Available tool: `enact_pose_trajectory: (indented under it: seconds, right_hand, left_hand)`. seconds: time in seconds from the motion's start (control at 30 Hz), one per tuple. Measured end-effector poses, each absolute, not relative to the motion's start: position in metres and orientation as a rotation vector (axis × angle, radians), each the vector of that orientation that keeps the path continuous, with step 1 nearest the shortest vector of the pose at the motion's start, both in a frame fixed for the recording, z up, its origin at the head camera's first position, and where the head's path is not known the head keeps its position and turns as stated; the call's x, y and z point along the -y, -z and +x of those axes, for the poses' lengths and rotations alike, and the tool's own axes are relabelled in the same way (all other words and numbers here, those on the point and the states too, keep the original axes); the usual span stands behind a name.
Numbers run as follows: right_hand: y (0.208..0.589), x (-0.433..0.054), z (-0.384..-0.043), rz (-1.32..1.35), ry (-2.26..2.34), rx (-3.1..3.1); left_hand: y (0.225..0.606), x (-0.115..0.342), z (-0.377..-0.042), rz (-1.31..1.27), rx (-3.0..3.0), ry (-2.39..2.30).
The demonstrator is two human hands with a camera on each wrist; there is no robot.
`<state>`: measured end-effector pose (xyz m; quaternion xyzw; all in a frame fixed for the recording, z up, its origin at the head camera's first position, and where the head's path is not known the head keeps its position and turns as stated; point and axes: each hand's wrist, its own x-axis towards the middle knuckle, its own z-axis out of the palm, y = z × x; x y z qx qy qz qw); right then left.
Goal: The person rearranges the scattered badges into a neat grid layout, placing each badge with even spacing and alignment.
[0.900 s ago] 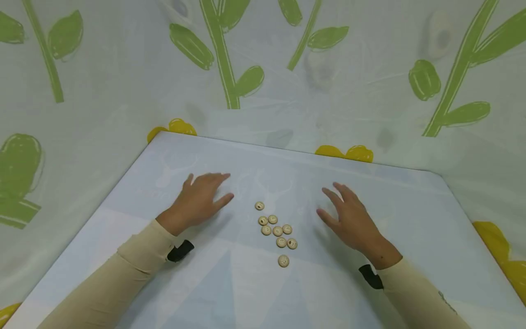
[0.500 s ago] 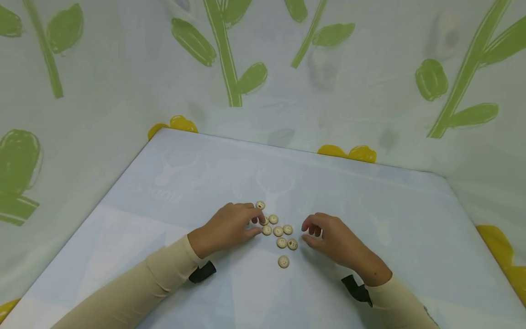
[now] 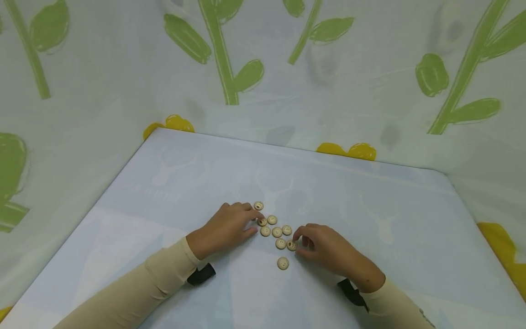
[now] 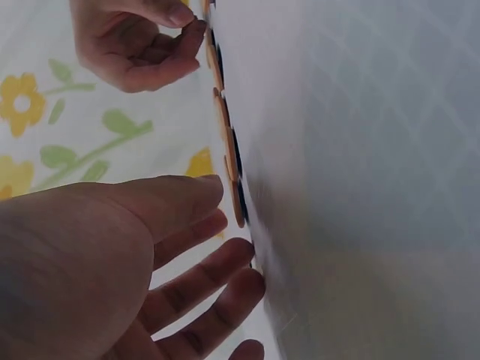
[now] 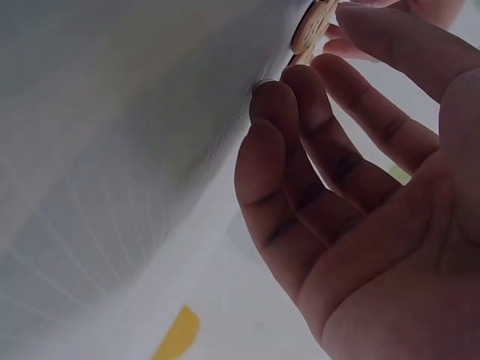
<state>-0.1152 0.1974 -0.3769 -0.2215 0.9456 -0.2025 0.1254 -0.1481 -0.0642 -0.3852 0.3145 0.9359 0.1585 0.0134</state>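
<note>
Several round, pale wooden discs with small dark face-like markings lie flat in a loose cluster. My left hand (image 3: 228,228) is on their left; its index fingertip touches a disc with a dark spot (image 3: 262,222), and the thumb tip lies close to a lower disc (image 3: 265,231). From the right, my right hand (image 3: 328,246) reaches another dark-spotted disc (image 3: 291,245) with index finger and thumb at its edge. Seen edge-on, the discs (image 4: 229,142) look thin in the left wrist view. In the right wrist view, the fingers (image 5: 274,109) bend softly at the surface beside a disc (image 5: 311,30).
The discs rest on a pale blue-white table (image 3: 164,155) with faint printed shapes. A white curtain (image 3: 123,68) with green leaves and yellow flowers hangs behind and beside it. One disc (image 3: 282,263) lies apart at the near end, another (image 3: 258,205) at the far end.
Both hands have come inward and down from wide apart to the discs. Over the last half second the right hand has closed the gap to its disc. The discs look unmoved.
</note>
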Motion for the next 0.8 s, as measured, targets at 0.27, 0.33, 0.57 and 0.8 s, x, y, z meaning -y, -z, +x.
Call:
enact_pose_trajectory:
  seconds: [0.27, 0.33, 0.57, 0.8]
  right_hand:
    - [0.381, -0.196, -0.114, -0.694, 0.583, -2.743]
    - [0.382, -0.196, -0.114, -0.703, 0.575, -2.748]
    - [0.383, -0.197, -0.114, -0.751, 0.555, -2.767]
    - [0.386, -0.197, -0.114, -0.737, 0.572, -2.763]
  left_hand:
    - [0.395, 0.068, -0.153, 0.977, -2.916, -0.606]
    - [0.397, 0.069, -0.154, 0.973, -2.920, -0.632]
    - [0.398, 0.070, -0.155, 0.985, -2.916, -0.682]
    - [0.396, 0.069, -0.153, 0.990, -2.918, -0.664]
